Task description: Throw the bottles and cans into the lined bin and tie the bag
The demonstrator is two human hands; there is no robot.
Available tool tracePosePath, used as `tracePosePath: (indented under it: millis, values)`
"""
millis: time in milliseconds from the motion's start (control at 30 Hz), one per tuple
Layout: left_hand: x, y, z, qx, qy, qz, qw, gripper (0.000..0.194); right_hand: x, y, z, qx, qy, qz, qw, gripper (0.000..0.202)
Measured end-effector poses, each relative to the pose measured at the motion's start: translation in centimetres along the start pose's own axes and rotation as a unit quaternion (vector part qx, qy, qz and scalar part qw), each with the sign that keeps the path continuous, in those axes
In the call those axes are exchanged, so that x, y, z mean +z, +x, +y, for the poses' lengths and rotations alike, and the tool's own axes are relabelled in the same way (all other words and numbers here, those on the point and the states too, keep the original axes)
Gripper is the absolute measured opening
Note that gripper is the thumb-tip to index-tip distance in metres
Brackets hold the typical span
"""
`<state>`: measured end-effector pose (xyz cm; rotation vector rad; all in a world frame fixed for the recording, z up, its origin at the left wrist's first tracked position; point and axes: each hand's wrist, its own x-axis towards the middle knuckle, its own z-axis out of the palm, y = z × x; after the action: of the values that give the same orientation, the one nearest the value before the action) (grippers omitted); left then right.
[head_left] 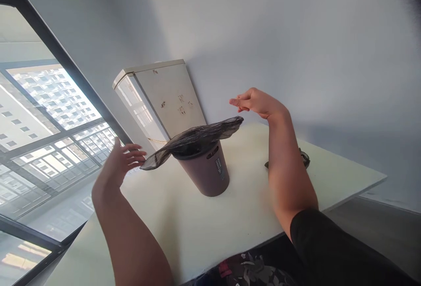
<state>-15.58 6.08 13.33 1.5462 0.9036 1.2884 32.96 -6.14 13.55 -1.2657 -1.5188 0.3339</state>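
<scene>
A purple-brown trash bin [205,174] stands upright on the pale table. Over its mouth lies a thin black garbage bag [197,136], its edges spread out past the rim on both sides. My left hand [126,159] is beside the bag's left corner, fingers apart; it holds nothing that I can see. Above the bag's right corner is my right hand [251,101], apart from the plastic, with its fingers curled and pressed together. Whether anything small is between those fingers is hidden. The bag's lower part inside the bin is out of sight.
A dark object [305,159], partly hidden behind my right forearm, lies on the table [243,229]. Behind the table stands an old white refrigerator [167,97] with worn spots. A dark-framed window [49,115] is at the left, a plain wall [296,36] at the back.
</scene>
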Motion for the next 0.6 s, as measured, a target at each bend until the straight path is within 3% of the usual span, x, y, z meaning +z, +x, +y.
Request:
tracePosePath:
  millis: [67, 133, 300, 367, 467, 600]
  values:
    - [1.0, -0.2, -0.3, -0.115, 0.101, -0.077, 0.985, 0.074, 0.0, 0.2, 0.6, 0.038, -0.024, 0.017, 0.999, 0.056]
    - [2.3, -0.8, -0.1, -0.152, 0.169, -0.153, 0.962, 0.081, 0.2, 0.5, 0.8, 0.061, -0.047, -0.025, 0.997, 0.058]
    - [3.8, -1.9, 1.0, -0.104, 0.269, -0.316, 0.904, 0.04, 0.8, 0.4, 0.0, 0.061, -0.086, -0.253, 0.962, 0.057]
    - [3.3, -1.8, 1.1, -0.065, 0.269, -0.308, 0.91, 0.029, 1.0, 0.3, -0.4, 0.051, -0.083, -0.319, 0.943, 0.054]
    - [2.3, -1.1, 0.7, 0.035, 0.201, -0.206, 0.957, 0.03, 1.2, 0.4, -0.4, 0.046, -0.081, -0.385, 0.918, 0.048]
    - [2.8, -0.6, 0.3, 0.123, -0.006, -0.095, 0.988, 0.029, 1.3, 0.8, 0.1, 0.015, -0.062, -0.373, 0.926, 0.037]
